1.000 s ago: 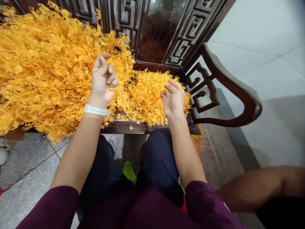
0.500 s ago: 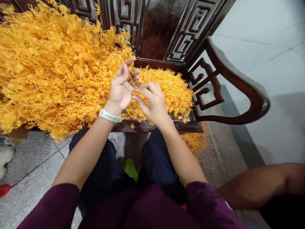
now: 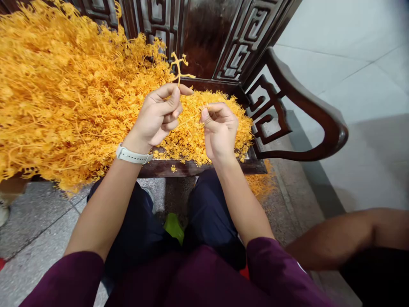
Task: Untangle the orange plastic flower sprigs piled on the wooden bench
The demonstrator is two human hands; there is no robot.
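My left hand (image 3: 159, 113), with a pale watch strap at its wrist, pinches a branched orange plastic stem (image 3: 178, 70) between thumb and forefinger. The stem's forked top stands up above the fingers. To the right, my right hand (image 3: 221, 128) is closed in a pinch on a small orange plastic sprig, mostly hidden by the fingertips. A thin orange strand shows between the hands; whether it joins the two pieces I cannot tell. Beneath and behind both hands lies a lower heap of small orange sprigs (image 3: 188, 145). Left of them rises a large pile of orange branched stems (image 3: 79, 94).
The piles rest on a dark carved wooden bench (image 3: 159, 169) with a curved armrest (image 3: 315, 106) at right. More orange pieces (image 3: 262, 181) lie on the floor beside it. Another person's bare limb (image 3: 335, 236) is at lower right. Something green (image 3: 174, 228) shows between my legs.
My hands have moved apart, the right one to the right. My left hand has turned from palm-up to a pinch, with the stem's forked top now upright above it. The view has shifted slightly.
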